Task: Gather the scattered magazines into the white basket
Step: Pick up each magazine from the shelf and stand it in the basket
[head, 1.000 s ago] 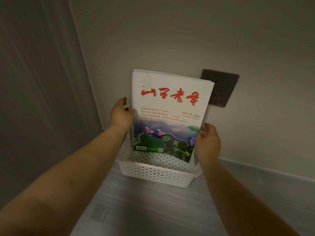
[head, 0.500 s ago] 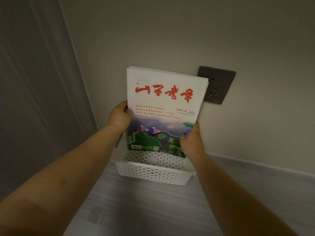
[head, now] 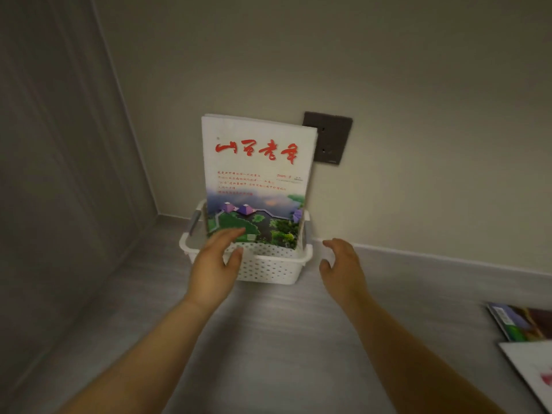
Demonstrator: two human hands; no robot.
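A stack of magazines [head: 257,174], the front one white with red characters and a green landscape, stands upright in the white perforated basket [head: 268,267] and leans back against the wall. My left hand [head: 213,268] hovers in front of the basket's left part, fingers spread, holding nothing. To the right of the basket, my right hand [head: 342,267] is open with its fingers curled and apart. Two more magazines lie flat on the floor at the right edge, one colourful [head: 521,322] and one white [head: 534,375].
The basket sits on grey floor in a corner, with a grey panelled door or wall [head: 59,174] at left and a beige wall behind. A dark wall socket [head: 328,138] is partly hidden behind the magazines' top right corner. A pale skirting board [head: 448,259] runs along the wall.
Both hands have let go of the magazine stack and drawn back toward me. The stack now stands on its own in the basket. The view has pulled back, showing magazines at right.
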